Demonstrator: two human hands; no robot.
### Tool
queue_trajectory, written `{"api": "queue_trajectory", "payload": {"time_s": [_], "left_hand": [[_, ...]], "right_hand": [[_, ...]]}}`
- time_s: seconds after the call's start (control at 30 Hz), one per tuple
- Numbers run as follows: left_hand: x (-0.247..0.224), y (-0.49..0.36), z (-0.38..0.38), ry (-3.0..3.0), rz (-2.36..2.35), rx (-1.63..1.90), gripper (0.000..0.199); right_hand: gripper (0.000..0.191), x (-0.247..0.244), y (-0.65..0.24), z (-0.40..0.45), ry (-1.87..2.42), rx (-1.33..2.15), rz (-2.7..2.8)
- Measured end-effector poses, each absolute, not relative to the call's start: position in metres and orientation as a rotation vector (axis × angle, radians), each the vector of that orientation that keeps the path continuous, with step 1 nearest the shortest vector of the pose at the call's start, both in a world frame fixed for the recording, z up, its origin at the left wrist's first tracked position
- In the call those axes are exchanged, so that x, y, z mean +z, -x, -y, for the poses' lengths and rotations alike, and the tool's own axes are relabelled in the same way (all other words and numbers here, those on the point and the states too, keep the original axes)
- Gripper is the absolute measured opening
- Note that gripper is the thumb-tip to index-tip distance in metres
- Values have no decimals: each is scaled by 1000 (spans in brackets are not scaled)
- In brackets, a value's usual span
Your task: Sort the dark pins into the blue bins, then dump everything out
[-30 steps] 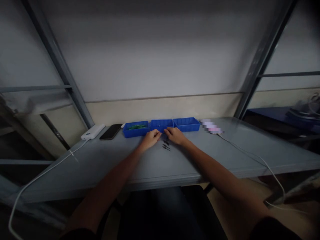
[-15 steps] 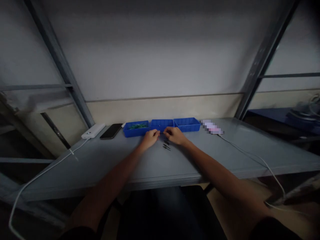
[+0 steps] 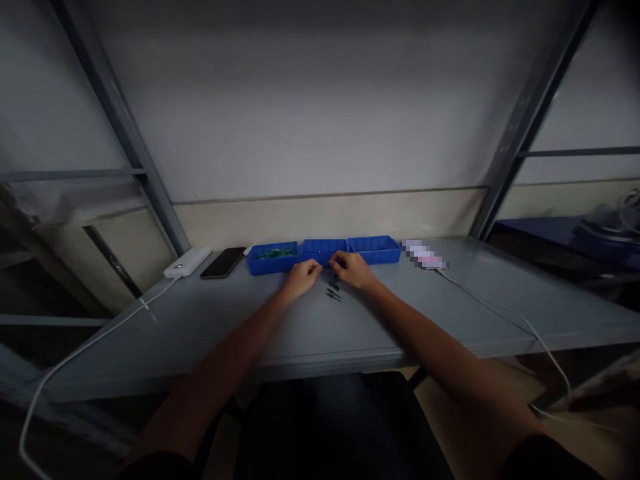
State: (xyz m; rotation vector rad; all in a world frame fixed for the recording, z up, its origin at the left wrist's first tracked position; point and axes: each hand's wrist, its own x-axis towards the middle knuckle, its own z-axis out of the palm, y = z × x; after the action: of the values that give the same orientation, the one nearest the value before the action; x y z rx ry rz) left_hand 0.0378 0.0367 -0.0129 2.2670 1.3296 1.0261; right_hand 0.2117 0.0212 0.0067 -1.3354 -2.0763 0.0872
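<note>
Just in front of the middle blue bin (image 3: 324,247), my left hand (image 3: 303,277) is closed in a pinch, its fingertips pointing right. Facing it a short way off, my right hand (image 3: 351,269) pinches too. Whatever lies between the fingertips of either hand is too small and dim to make out. Several small dark slender pieces (image 3: 333,292) lie on the table below and between the hands. Small green parts (image 3: 277,253) fill part of the left blue bin (image 3: 273,267), close beyond my left hand. The right blue bin (image 3: 374,255) stands behind my right hand.
The grey table (image 3: 210,333) ends against a wall. To the left lie a black phone (image 3: 223,263) and a white power bank (image 3: 188,262) with a white cable. At right, a blurred-out phone-like item (image 3: 424,255) trails another cable (image 3: 493,305). Metal posts (image 3: 515,127) flank the table.
Both hands stay nearly in place, still pinching; the left fingertips have shifted very slightly right. The bins and dark pieces look the same.
</note>
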Motion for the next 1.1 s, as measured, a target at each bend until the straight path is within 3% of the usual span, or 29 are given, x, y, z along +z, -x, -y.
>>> {"api": "queue_trajectory", "payload": {"time_s": [0.87, 1.1], "left_hand": [[-5, -35, -33, -2355, -1480, 969, 33], [-8, -38, -30, -2381, -1375, 975, 28]], "right_hand": [[19, 6, -212, -23, 1267, 95, 2126], [29, 15, -229, -28, 1326, 23, 1905]]}}
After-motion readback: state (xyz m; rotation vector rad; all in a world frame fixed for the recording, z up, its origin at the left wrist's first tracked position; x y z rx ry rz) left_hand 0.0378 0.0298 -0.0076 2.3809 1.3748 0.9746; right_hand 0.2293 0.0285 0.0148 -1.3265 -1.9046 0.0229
